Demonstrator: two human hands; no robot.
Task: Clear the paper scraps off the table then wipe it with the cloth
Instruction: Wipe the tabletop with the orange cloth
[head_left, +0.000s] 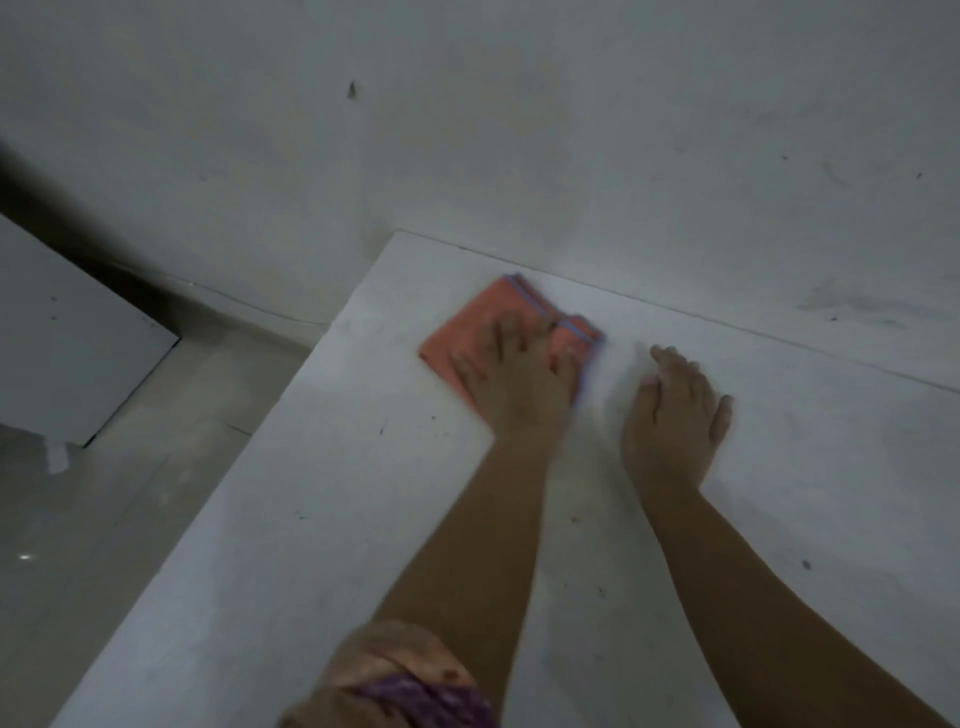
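A folded orange cloth (467, 332) with a blue edge lies on the white table (311, 519) near its far left corner. My left hand (519, 379) presses flat on the cloth with spread fingers, covering its near right part. My right hand (675, 410) rests flat on the bare table just right of the cloth, fingers straight, holding nothing. The image is motion-blurred. No paper scraps show on the table; only small dark specks mark its surface.
The table's far edge runs along a grey wall (519, 130). Its left edge drops to a tiled floor (78, 519), where a white panel (67, 353) stands at the left. A patterned sleeve (395, 675) shows at the bottom.
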